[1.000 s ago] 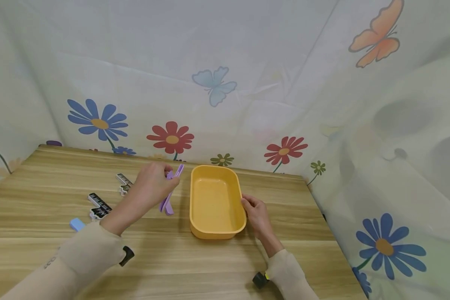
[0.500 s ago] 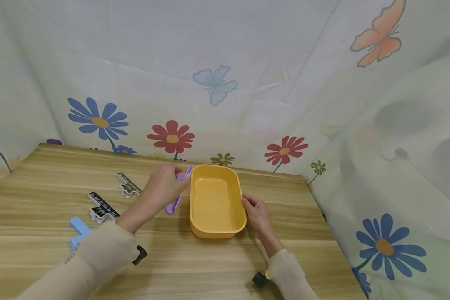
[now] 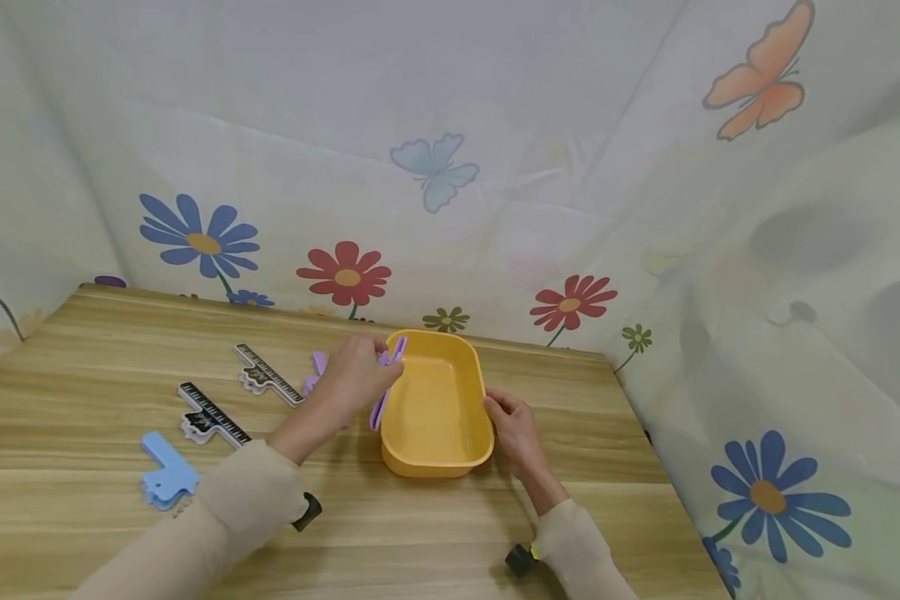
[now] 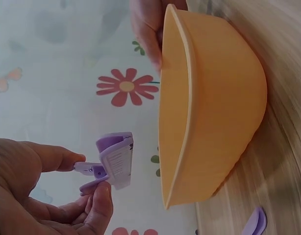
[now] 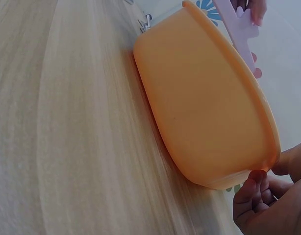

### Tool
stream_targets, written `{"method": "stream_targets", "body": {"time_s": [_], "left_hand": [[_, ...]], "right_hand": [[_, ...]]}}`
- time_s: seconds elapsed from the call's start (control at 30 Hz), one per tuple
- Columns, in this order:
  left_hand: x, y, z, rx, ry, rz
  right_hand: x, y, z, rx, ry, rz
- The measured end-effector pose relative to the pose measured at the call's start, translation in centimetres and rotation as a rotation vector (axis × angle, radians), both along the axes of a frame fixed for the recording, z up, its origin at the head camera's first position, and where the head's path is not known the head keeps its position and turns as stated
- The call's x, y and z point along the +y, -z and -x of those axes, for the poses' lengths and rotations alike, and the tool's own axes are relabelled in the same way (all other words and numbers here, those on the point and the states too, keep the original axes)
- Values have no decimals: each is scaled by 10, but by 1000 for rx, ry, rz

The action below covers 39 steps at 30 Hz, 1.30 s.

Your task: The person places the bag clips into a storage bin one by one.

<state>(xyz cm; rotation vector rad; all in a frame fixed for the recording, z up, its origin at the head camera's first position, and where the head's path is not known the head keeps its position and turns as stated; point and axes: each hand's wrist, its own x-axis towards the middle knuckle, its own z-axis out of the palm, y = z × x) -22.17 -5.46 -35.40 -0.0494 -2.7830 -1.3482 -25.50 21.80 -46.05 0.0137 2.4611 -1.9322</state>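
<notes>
On the wooden surface (image 3: 450,533), backed by a floral curtain (image 3: 495,167), the biggest item is a yellow rectangular tub (image 3: 435,404) standing upright near the far edge. At its right rim rests the right hand (image 3: 516,429), fingers curled against the tub's outer wall with the fingertips (image 5: 253,183) at the rim. At the tub's left rim is the left hand (image 3: 356,379), which pinches a purple clip (image 3: 386,383) between thumb and fingers; the clip hangs tilted, just beside the rim and above the surface, its wide end (image 4: 116,159) toward the tub in the left wrist view. Left of that hand, well apart from the tub, lie two black-and-white ruler-shaped clips (image 3: 213,414) side by side, and nearer the front edge a light blue clip (image 3: 163,477). Another purple clip (image 3: 317,367) lies flat just behind the left hand, partly hidden.
</notes>
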Motion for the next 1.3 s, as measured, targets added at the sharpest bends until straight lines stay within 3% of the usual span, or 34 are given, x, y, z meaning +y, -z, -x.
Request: {"method": "stream_targets", "body": {"time_s": [0.47, 0.6, 0.77, 1.3], "left_hand": [[35, 3, 1, -54, 35, -73], [41, 6, 2, -40, 15, -61], [46, 7, 5, -81, -3, -64], [67, 17, 17, -103, 33, -111]], "right_hand": [[0, -3, 0, -8, -21, 33], [0, -4, 1, -17, -29, 23], [-1, -4, 1, -11, -18, 26], [-1, -9, -2, -19, -36, 43]]}}
